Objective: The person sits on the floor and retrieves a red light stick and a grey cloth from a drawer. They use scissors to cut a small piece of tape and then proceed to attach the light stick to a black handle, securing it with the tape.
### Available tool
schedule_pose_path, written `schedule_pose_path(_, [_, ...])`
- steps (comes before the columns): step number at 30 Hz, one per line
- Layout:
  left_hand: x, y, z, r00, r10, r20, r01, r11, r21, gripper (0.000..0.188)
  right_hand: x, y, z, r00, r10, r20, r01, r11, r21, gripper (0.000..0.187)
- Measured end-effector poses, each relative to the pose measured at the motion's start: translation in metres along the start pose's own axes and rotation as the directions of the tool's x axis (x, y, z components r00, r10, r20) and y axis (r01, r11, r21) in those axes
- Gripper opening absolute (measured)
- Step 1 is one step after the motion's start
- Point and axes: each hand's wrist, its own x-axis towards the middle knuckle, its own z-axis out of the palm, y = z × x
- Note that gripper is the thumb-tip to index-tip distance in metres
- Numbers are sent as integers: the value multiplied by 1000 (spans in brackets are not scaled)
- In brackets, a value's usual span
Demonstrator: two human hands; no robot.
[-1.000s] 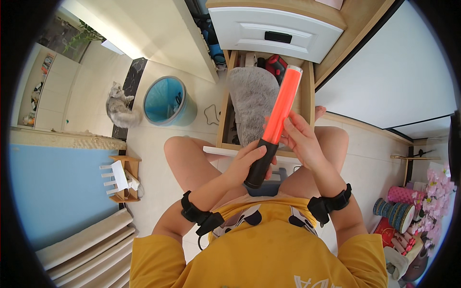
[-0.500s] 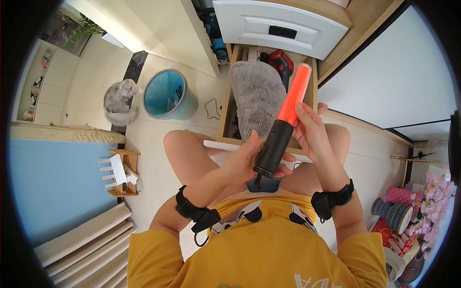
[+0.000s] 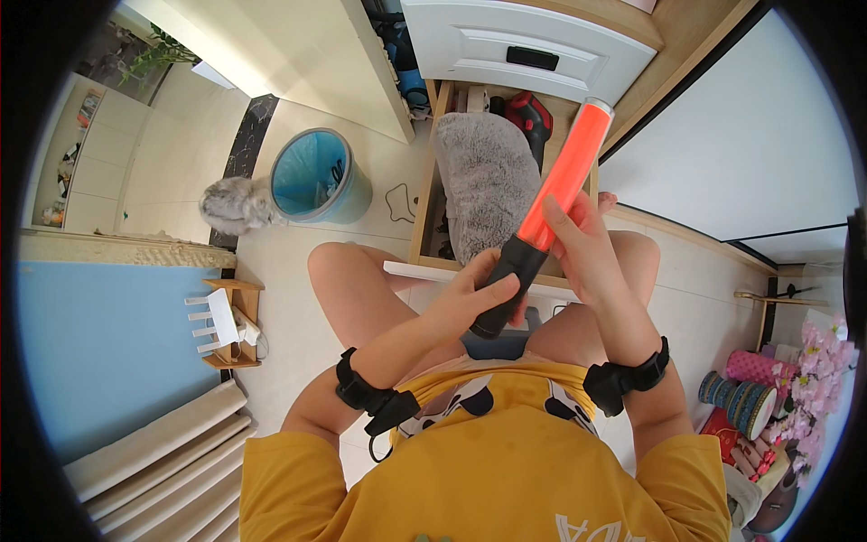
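A traffic wand [image 3: 574, 163] with a glossy orange-red tube and a black handle slants up and to the right in front of me. My left hand [image 3: 488, 287] is wrapped around its black handle, with the thumb lying across it. Fingers of my right hand [image 3: 580, 244] pinch the lower part of the orange tube, just above the handle. Beyond the wand is a pulled-out drawer [image 3: 424, 217]. In it lie a grey fluffy cloth [image 3: 483, 181] and a black-and-red tool-like item [image 3: 531, 122], partly covered from view.
A blue trash bin [image 3: 357, 203] stands left of the drawer, with a grey cat [image 3: 233, 204] beside it. A thin dark loop [image 3: 398, 203] lies on the floor between bin and drawer. Above the open drawer is a closed white drawer front [image 3: 488, 59]. Pink flowers [image 3: 817, 379] are far right.
The wand has tipped further right, its tip now higher. My left hand has shifted its grip, with the thumb now over the handle. The cat has moved its head behind the bin.
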Motion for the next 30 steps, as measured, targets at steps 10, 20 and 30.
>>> schedule_pose_path(10, [-3, 5, -8, 915, -97, 392, 362, 629, -688, 65, -1, -12, 6, 980, 89, 180, -138, 949, 284, 35])
schedule_pose_path(20, [-4, 18, 8, 894, -123, 430, 397, 660, -638, 66, 2, -7, 3, 979, 201, -15, -195, 963, 183, 32])
schedule_pose_path(30, [-9, 19, 7, 872, -192, 451, 422, 763, -490, 74, 8, -1, 1, 961, 186, -203, -166, 980, 112, 35])
